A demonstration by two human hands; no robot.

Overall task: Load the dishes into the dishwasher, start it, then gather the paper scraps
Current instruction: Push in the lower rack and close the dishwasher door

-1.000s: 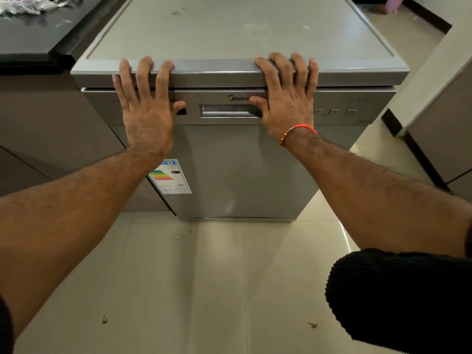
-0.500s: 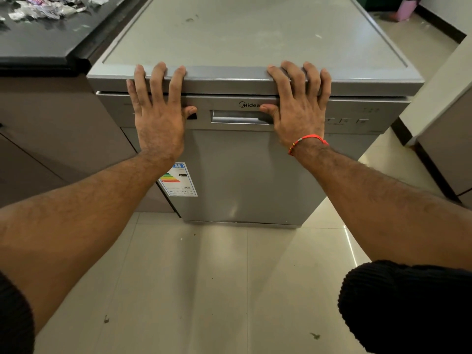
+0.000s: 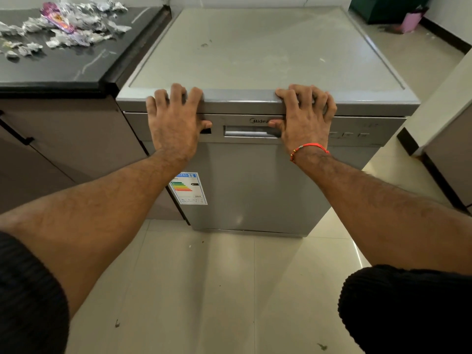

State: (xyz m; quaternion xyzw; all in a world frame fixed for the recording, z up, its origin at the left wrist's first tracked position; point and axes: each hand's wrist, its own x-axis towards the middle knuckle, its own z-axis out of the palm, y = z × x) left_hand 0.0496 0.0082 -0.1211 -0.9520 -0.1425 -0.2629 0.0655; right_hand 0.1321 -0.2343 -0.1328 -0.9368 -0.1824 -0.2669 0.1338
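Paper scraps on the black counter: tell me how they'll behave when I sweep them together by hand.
The paper scraps look crumpled and foil-like, so they are probably very light and may scatter or spring apart when pushed. The black counter looks smooth and glossy, so they should slide easily. The pieces are small and torn, so some will likely slip between fingers.

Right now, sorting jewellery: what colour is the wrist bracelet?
Red-orange thread bracelet with small beads; head view.

We see both arms stretched forward, bare to the pushed-up dark sleeves. Our left hand (image 3: 176, 123) and right hand (image 3: 304, 123) lie palm-down, fingers curled at the tips, seemingly pressing.
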